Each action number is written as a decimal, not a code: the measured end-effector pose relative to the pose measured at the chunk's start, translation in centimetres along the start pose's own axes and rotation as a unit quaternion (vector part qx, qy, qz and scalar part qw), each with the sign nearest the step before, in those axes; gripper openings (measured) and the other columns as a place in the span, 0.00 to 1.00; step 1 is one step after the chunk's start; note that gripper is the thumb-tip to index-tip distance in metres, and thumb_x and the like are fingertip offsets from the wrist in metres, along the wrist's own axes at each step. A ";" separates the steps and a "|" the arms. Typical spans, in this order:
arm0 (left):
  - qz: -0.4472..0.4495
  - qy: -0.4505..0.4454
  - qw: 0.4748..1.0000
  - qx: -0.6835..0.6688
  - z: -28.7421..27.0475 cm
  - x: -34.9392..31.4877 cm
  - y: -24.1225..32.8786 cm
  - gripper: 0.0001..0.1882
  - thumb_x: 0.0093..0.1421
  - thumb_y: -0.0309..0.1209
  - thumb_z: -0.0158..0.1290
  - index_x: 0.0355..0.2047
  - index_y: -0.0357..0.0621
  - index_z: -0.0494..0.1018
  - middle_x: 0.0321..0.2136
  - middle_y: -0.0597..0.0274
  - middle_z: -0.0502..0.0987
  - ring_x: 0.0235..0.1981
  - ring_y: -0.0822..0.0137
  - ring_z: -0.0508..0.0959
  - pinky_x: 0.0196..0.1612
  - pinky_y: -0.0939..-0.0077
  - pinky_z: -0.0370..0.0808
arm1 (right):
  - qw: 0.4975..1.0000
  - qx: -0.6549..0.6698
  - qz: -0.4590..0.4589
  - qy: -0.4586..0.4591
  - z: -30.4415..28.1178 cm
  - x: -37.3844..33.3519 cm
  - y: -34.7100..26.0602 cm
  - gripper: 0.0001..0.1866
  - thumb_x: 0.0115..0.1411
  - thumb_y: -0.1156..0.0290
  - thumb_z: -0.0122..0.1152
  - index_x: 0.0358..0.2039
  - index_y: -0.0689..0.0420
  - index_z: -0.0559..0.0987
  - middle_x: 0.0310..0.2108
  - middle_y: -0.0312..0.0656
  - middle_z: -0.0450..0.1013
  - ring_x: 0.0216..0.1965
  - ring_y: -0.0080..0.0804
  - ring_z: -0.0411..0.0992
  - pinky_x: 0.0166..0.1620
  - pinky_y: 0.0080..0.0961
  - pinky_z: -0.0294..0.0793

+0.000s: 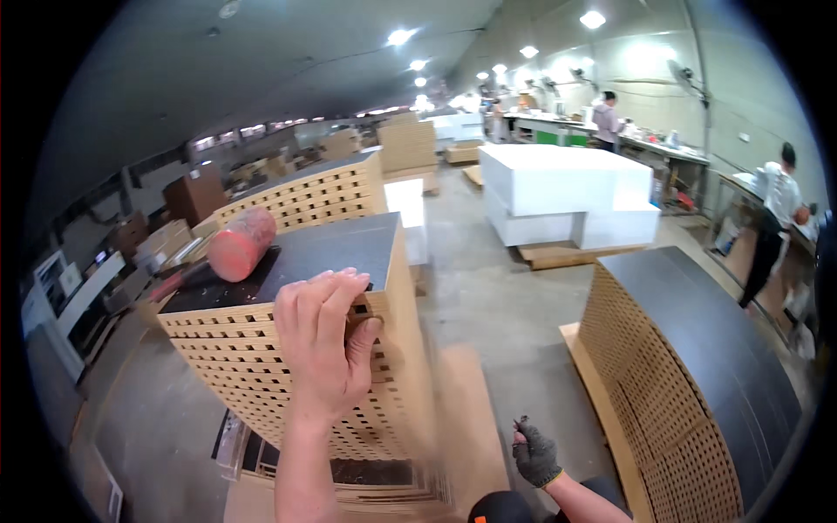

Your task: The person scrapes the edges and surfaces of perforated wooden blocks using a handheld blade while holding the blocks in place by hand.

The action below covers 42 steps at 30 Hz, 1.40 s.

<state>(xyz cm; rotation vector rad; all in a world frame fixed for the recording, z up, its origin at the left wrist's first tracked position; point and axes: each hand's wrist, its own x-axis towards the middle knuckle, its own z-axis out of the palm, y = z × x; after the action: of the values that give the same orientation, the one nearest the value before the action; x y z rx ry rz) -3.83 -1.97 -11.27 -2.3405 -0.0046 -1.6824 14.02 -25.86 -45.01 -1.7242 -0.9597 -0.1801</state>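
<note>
My bare left hand (327,340) curls over the near corner of a tall stack of notched boards (240,349). Its fingers lie over the top edge and its thumb presses the side below. The dark top board (340,248) carries a mallet (240,244) with a worn red head, lying on its side with its handle pointing left. Low on the right, my right hand (535,455) wears a dark grey knitted glove. Its fingers are closed, with a small dark bit at the fingertips, too small to name.
Another stack of notched boards with a dark top (697,322) stands on a pallet to the right. White wrapped blocks (567,183) sit farther ahead. Behind my stack is a similar notched stack (301,196). Other people (606,120) work at benches along the right wall.
</note>
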 end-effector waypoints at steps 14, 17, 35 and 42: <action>-0.101 -0.221 0.970 0.009 -4.0 1.2 1.4 0.28 0.55 0.33 0.69 0.55 0.45 0.72 0.54 0.53 0.74 0.53 0.49 0.72 0.58 0.50 0.69 | 0.994 0.077 0.057 -0.056 -5.6 12.5 -3.8 0.06 0.64 0.73 0.58 0.38 0.58 0.82 0.23 0.47 0.74 0.27 0.49 0.75 0.31 0.40 0.73; -0.142 -0.293 0.945 0.013 -5.0 3.2 2.2 0.28 0.53 0.33 0.71 0.53 0.48 0.71 0.53 0.57 0.72 0.55 0.50 0.71 0.59 0.48 0.69 | 0.978 0.043 0.173 -0.106 -10.7 12.0 -7.0 0.07 0.64 0.69 0.59 0.35 0.56 0.83 0.26 0.47 0.76 0.29 0.48 0.77 0.34 0.39 0.75; 0.101 -0.525 0.766 -0.357 2.5 17.0 -7.2 0.18 0.50 0.33 0.66 0.42 0.43 0.78 0.46 0.55 0.77 0.48 0.52 0.77 0.56 0.54 0.73 | 0.876 -0.142 0.461 0.009 -14.7 7.4 -27.5 0.13 0.65 0.65 0.61 0.45 0.57 0.84 0.37 0.50 0.82 0.39 0.49 0.81 0.43 0.36 0.78; 0.208 -0.526 0.772 -0.291 6.7 13.9 -8.7 0.10 0.48 0.33 0.60 0.32 0.50 0.79 0.37 0.61 0.79 0.45 0.56 0.76 0.56 0.56 0.70 | 0.872 -0.113 0.465 0.102 -2.5 7.8 -30.9 0.16 0.70 0.63 0.54 0.47 0.61 0.81 0.40 0.53 0.80 0.40 0.54 0.79 0.41 0.43 0.77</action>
<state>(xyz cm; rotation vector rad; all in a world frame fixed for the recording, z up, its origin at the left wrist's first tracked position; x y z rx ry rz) 5.72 5.78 1.46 -3.0562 0.8462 0.0105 -0.79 -21.92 -16.94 -2.1474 0.1223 0.1669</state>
